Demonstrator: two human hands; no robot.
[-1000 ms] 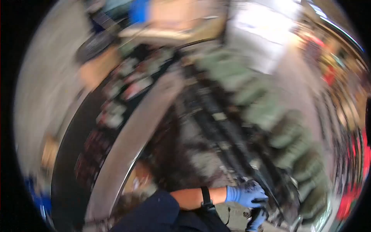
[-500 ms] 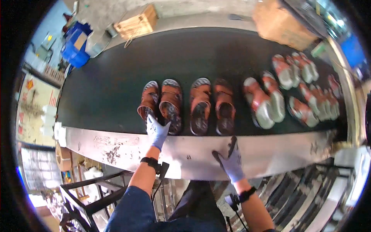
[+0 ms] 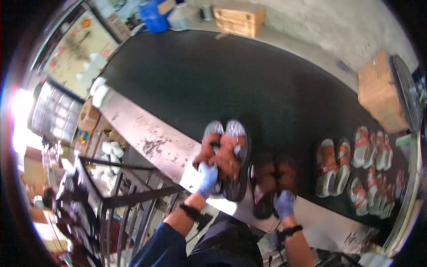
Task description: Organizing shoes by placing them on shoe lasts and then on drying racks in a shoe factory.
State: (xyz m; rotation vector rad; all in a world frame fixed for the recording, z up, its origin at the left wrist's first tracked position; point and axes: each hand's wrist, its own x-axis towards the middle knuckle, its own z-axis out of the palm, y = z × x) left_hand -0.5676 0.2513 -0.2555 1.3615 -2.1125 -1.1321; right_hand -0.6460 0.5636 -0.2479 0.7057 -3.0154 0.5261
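Presently, closest to the body is a black frame of metal bars (image 3: pixel 138 197), standing at left, below the work surface. The left hand (image 3: pixel 207 179), in light blue glove w/ black wristband (image 3: pixel 190 212) on the arm, has its fingers on the rear part of the left shoe in a pair of brown strap sandals w/ pale patterned insoles (image 3: pixel 230 153); if they are closed in a grip, I cannot tell b/c of blur. This pair is side by side, heels over a long pale metal strip w/ dark stains (image 3: pixel 129 120). The right hand (image 3: pixel 284 204), same kind of glove, is at the heel of a second, darker brown pair of sandals (image 3: pixel 266 182), just right of the first & partly over the strip; its finger state I also cannot tell. Beyond is a broad flat black surface (image 3: pixel 289 89). On its right part are reddish-brown sandals w/ whitish soles (image 3: pixel 327 164). Further, at right, a brown cardboard box (image 3: pixel 378 91) has a round black object (image 3: pixel 405 93) against it. At far edge: a light wooden box (image 3: pixel 238 20) &, more left, a blue plastic container (image 3: pixel 154 18).
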